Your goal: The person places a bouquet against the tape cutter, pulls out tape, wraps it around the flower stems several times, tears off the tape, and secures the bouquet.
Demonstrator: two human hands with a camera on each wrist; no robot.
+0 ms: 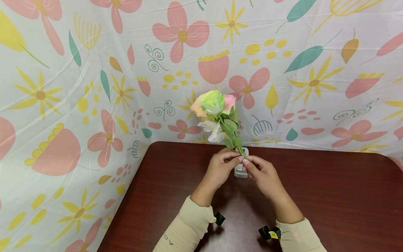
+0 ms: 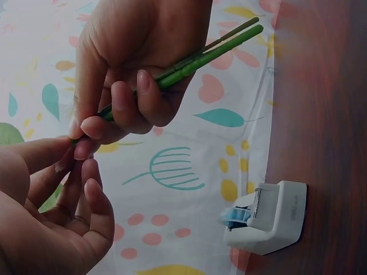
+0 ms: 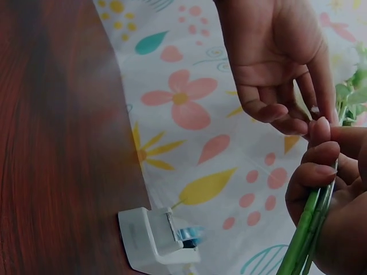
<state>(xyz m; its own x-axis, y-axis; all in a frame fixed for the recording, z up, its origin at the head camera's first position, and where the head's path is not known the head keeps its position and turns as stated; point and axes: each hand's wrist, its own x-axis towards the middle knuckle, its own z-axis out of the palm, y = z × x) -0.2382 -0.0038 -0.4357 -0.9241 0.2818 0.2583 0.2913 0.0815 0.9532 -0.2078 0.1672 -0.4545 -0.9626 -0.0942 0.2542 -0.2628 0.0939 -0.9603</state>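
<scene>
Both hands meet at the green stems of a small bunch of artificial flowers [image 1: 213,104], held upright above the table. Its blooms are peach, yellow-green, pink and white, with green leaves below. My right hand [image 1: 264,175] curls its fingers round the stems [image 2: 229,41], whose cut ends stick out past the palm. My left hand [image 1: 219,168] pinches the stems just above, thumb and fingertips touching the right fingertips. A small shiny whitish bit [image 3: 314,109] shows at the left fingertips; what it is I cannot tell. Beneath the hands stands a white tape dispenser [image 2: 275,220] with a bluish roll.
The dark reddish wooden table [image 1: 330,196] runs up to a white cloth [image 1: 151,115] printed with flowers and leaves, hanging behind and at the left. Black wrist-worn devices [image 1: 219,218] sit at both beige sleeves [image 1: 189,227].
</scene>
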